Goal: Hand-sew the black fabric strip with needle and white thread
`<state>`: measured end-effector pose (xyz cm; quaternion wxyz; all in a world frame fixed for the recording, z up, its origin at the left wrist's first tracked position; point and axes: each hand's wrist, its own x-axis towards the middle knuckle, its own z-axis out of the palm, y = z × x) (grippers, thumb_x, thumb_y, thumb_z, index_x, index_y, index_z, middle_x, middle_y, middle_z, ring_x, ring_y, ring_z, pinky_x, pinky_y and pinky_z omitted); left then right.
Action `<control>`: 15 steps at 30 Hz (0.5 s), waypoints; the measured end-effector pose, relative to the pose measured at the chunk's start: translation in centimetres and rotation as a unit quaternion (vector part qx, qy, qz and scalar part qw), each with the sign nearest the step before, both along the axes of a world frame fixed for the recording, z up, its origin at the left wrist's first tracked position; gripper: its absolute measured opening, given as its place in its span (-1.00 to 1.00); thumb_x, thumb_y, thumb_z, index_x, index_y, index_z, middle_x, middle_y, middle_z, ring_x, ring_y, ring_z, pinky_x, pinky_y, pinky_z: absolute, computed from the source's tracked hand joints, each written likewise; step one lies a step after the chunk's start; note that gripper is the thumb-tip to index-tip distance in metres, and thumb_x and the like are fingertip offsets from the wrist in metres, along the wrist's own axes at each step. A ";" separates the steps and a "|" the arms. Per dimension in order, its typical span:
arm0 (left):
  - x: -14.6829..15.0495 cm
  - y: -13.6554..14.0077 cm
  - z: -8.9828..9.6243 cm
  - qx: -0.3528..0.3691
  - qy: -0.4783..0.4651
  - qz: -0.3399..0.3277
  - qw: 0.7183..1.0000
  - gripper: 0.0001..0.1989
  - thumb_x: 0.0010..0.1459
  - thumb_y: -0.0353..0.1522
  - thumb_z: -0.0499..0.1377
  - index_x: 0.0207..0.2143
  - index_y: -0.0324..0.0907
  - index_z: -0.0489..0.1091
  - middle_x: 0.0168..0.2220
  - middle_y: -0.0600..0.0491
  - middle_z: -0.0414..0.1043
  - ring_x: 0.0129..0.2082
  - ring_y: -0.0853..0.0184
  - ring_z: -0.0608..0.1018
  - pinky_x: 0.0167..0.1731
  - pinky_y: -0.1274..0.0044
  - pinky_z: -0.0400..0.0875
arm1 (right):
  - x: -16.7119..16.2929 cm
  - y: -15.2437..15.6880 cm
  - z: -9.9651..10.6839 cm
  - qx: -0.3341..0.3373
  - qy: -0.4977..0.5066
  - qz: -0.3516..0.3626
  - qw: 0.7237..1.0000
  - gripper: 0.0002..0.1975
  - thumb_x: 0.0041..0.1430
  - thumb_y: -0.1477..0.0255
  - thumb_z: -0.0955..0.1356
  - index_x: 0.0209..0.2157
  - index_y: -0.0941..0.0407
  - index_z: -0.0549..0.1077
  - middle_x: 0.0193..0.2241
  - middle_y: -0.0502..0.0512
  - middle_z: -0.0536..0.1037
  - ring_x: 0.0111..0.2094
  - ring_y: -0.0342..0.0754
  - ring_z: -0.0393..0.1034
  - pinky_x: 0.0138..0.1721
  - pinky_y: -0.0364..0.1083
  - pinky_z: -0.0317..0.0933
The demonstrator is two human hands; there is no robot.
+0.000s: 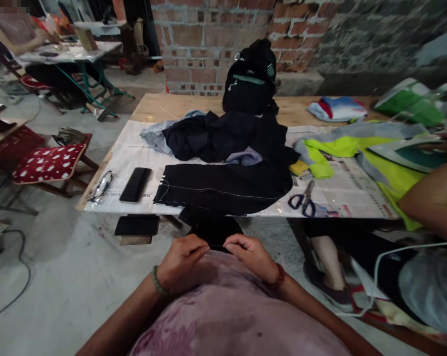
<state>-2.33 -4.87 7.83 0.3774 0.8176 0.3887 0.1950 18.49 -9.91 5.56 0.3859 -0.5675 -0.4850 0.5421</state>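
Note:
My left hand point(184, 257) and my right hand point(251, 254) are held close together in front of my lap, a short gap between them. Both are closed in a pinch, thumb against forefinger. A faint pale thread spans the gap from one pinch to the other; a needle cannot be made out. Just beyond them, a black garment piece point(216, 185) lies flat on the table, a long white thread trailing across it and white marks at its left end. Part of the black cloth hangs over the table edge. Dark-handled scissors point(304, 200) rest to its right.
On the paper-covered table point(125, 141) are a phone point(135, 184), glasses point(103, 187), piled dark clothes point(223, 136) and a black backpack point(250, 79). At right, a co-worker's arm point(433, 193) holds an iron point(405, 151) on a yellow-grey garment. Another dark phone-like object point(136, 225) sits below the edge.

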 end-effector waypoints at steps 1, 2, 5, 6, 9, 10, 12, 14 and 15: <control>0.0 0.1 0.1 -0.002 -0.009 -0.002 1.000 -0.81 0.14 -0.35 0.08 -0.42 -0.18 0.47 -0.50 0.08 0.42 -0.47 0.46 0.43 -0.42 0.65 0.29 | 0.4 -0.2 -0.1 -0.007 0.008 -0.029 1.000 -0.78 0.00 0.28 0.33 -0.43 0.16 0.46 -0.55 -0.02 0.40 -0.52 -0.23 0.20 -0.48 -0.22 0.10; -0.1 0.2 0.3 -0.004 -0.020 -0.001 1.000 -0.80 0.14 -0.34 0.07 -0.41 -0.18 0.48 -0.50 0.08 0.42 -0.47 0.47 0.43 -0.42 0.65 0.29 | 0.9 -0.4 -0.2 -0.017 0.018 -0.062 0.998 -0.75 -0.01 0.24 0.34 -0.42 0.16 0.46 -0.60 -0.04 0.36 -0.57 -0.25 0.15 -0.53 -0.23 0.05; -0.5 0.7 0.6 -0.003 -0.038 0.009 0.999 -0.78 0.16 -0.33 0.06 -0.40 -0.18 0.48 -0.51 0.08 0.40 -0.48 0.47 0.43 -0.44 0.65 0.29 | 3.0 -0.9 -0.8 -0.035 0.051 -0.168 0.984 -0.67 -0.08 0.17 0.37 -0.42 0.17 0.44 -0.68 -0.09 0.25 -0.66 -0.29 0.01 -0.63 -0.24 -0.09; -0.7 0.9 0.7 0.004 -0.039 0.016 0.999 -0.79 0.15 -0.33 0.06 -0.40 -0.19 0.48 -0.52 0.08 0.40 -0.49 0.47 0.43 -0.45 0.65 0.29 | 3.9 -1.0 -1.0 -0.031 0.056 -0.201 0.977 -0.66 -0.10 0.16 0.39 -0.42 0.17 0.43 -0.69 -0.10 0.23 -0.67 -0.29 -0.02 -0.64 -0.24 -0.11; -1.5 1.2 0.7 0.033 -0.034 0.043 0.998 -0.80 0.14 -0.34 0.08 -0.42 -0.19 0.47 -0.52 0.09 0.40 -0.51 0.47 0.42 -0.46 0.65 0.29 | 6.6 -1.2 -1.5 0.003 0.056 -0.295 0.954 -0.64 -0.15 0.17 0.42 -0.41 0.17 0.42 -0.73 -0.13 0.20 -0.69 -0.29 -0.03 -0.66 -0.25 -0.12; -1.8 1.2 0.6 0.042 -0.035 0.053 0.997 -0.80 0.14 -0.34 0.08 -0.42 -0.19 0.47 -0.52 0.09 0.41 -0.51 0.48 0.42 -0.46 0.65 0.29 | 7.5 -1.3 -1.6 0.016 0.054 -0.322 0.945 -0.63 -0.17 0.17 0.42 -0.41 0.17 0.41 -0.75 -0.14 0.19 -0.69 -0.29 -0.03 -0.67 -0.25 -0.12; -2.3 1.2 0.4 0.052 -0.034 0.069 0.996 -0.81 0.14 -0.35 0.08 -0.41 -0.19 0.47 -0.51 0.08 0.42 -0.50 0.47 0.42 -0.45 0.65 0.29 | 9.1 -1.5 -1.7 0.031 0.046 -0.366 0.929 -0.62 -0.20 0.18 0.44 -0.41 0.17 0.41 -0.77 -0.15 0.18 -0.71 -0.30 -0.04 -0.68 -0.25 -0.12; -2.7 1.2 0.2 0.059 -0.029 0.084 0.994 -0.81 0.14 -0.35 0.08 -0.41 -0.20 0.46 -0.51 0.09 0.42 -0.50 0.47 0.42 -0.45 0.64 0.29 | 10.4 -1.8 -1.9 0.036 0.032 -0.399 0.916 -0.61 -0.23 0.18 0.45 -0.41 0.18 0.40 -0.78 -0.16 0.16 -0.73 -0.30 -0.04 -0.69 -0.25 -0.13; -2.8 1.2 0.1 0.063 -0.023 0.091 0.994 -0.81 0.14 -0.35 0.08 -0.41 -0.20 0.46 -0.52 0.09 0.42 -0.50 0.47 0.42 -0.46 0.64 0.29 | 11.0 -1.9 -2.0 0.037 0.025 -0.416 0.908 -0.60 -0.25 0.18 0.45 -0.41 0.18 0.40 -0.79 -0.17 0.16 -0.73 -0.30 -0.04 -0.70 -0.25 -0.13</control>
